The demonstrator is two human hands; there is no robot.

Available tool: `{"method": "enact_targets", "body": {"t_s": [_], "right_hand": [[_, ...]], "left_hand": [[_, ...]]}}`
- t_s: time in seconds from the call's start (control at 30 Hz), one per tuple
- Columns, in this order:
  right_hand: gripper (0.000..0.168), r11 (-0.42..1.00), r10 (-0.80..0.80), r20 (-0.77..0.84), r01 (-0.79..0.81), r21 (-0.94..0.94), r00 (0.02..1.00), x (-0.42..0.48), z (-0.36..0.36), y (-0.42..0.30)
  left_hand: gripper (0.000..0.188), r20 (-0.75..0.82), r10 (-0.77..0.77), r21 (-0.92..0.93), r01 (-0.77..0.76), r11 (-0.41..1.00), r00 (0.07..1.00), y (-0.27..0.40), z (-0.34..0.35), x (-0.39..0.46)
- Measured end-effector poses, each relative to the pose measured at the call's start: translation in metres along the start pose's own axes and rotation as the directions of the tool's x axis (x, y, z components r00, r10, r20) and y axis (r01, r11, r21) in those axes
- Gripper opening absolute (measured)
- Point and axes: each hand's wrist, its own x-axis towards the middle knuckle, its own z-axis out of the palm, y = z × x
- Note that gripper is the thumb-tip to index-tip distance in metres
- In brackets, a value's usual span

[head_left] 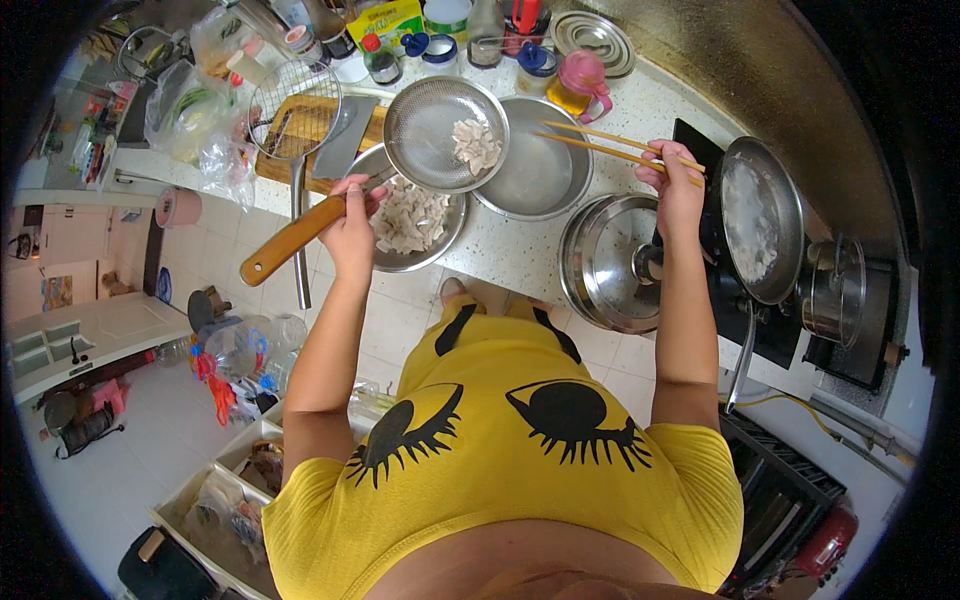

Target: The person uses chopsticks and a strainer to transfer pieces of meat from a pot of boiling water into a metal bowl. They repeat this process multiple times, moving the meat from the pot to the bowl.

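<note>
My left hand [352, 217] grips the wooden handle of a fine-mesh metal strainer [427, 135]. Pale cooked meat slices [477, 147] lie at the right side of its mesh. The strainer is tilted over the rims of two steel bowls. Under its left part, a steel bowl [455, 238] holds many similar pale slices [412, 221]. To its right, another steel bowl [536, 172] contains cloudy liquid. In my right hand [671, 180] is a pair of wooden chopsticks [611, 146], tips over the cloudy bowl. A frying pan [761, 217] with whitish liquid and pale pieces stands right of that hand.
A lidded steel pot [609, 262] stands near the counter's front edge, beside the black stove [694, 142]. A cleaver [345, 139] and a wire skimmer [298, 112] rest on a wooden cutting board [277, 166]. Behind the bowls are a pink-lidded oil jug [577, 82] and several condiment containers.
</note>
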Motion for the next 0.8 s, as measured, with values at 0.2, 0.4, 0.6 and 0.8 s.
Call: {"method": "enact_targets", "body": {"t_s": [0.2, 0.4, 0.6, 0.8], "right_hand": [[0.019, 0.964, 0.068, 0.185, -0.017, -0.267, 0.980, -0.002, 0.002, 0.036], [0.016, 0.974, 0.142, 0.267, -0.087, -0.209, 0.953, -0.001, 0.014, 0.059], [0.012, 0.977, 0.157, 0.231, -0.116, -0.179, 0.960, -0.003, 0.027, 0.071], [0.012, 0.978, 0.108, 0.179, -0.073, -0.193, 0.978, 0.002, 0.027, 0.079]], "left_hand": [[0.018, -0.045, 0.019, -0.008, -0.019, 1.000, 0.999, 0.007, -0.005, 0.001], [0.019, -0.064, 0.041, -0.037, -0.043, 0.998, 0.997, 0.009, -0.005, 0.001], [0.019, -0.064, 0.026, -0.020, -0.027, 0.999, 0.998, 0.009, -0.004, 0.000], [0.018, -0.060, 0.013, 0.003, -0.013, 1.000, 0.998, 0.009, -0.005, -0.001]]}}
